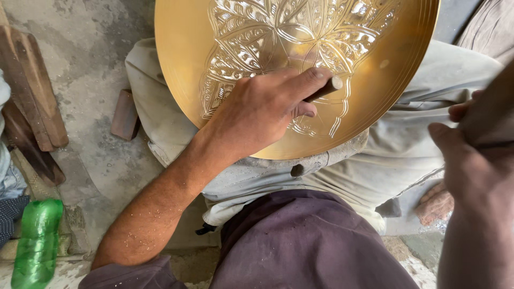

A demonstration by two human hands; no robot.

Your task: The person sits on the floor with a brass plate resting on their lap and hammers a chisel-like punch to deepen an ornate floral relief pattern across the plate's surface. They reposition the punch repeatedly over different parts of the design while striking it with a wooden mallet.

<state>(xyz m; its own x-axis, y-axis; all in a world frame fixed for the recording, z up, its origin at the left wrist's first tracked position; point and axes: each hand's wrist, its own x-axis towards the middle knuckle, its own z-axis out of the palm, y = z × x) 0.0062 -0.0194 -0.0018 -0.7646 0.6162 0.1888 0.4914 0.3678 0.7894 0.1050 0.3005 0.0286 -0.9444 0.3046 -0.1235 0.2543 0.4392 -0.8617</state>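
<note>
The person sits low with a large round brass tray (300,69) propped across the lap, tilted up toward the face so the engraved floral pattern catches the light. A grey block (316,163) shows under its lower rim, and I take it as the support that keeps the metal steady.

The left hand (262,109) lies on the tray's lower half, fingers curled tight around a thin dark engraving tool (324,90), with the thumb laid along its shaft. That grip is fully closed on the tool, held close to the working end, probably for control over fine lines. The tool's pale tip pokes out past the forefinger and sits right against the engraved border of the pattern, so the tray lies directly beneath and in contact with the hand.

The right hand (471,160) comes in from the right edge, blurred and very near the camera. It seems wrapped around something dark, perhaps a mallet handle, but I cannot tell what it is or how firmly it is held. It is off the tray's rim, apart from it.

On the concrete floor (96,69) to the left lie some wooden pieces (32,101), a small brick-like block (125,114) and a green plastic bottle (36,243).
</note>
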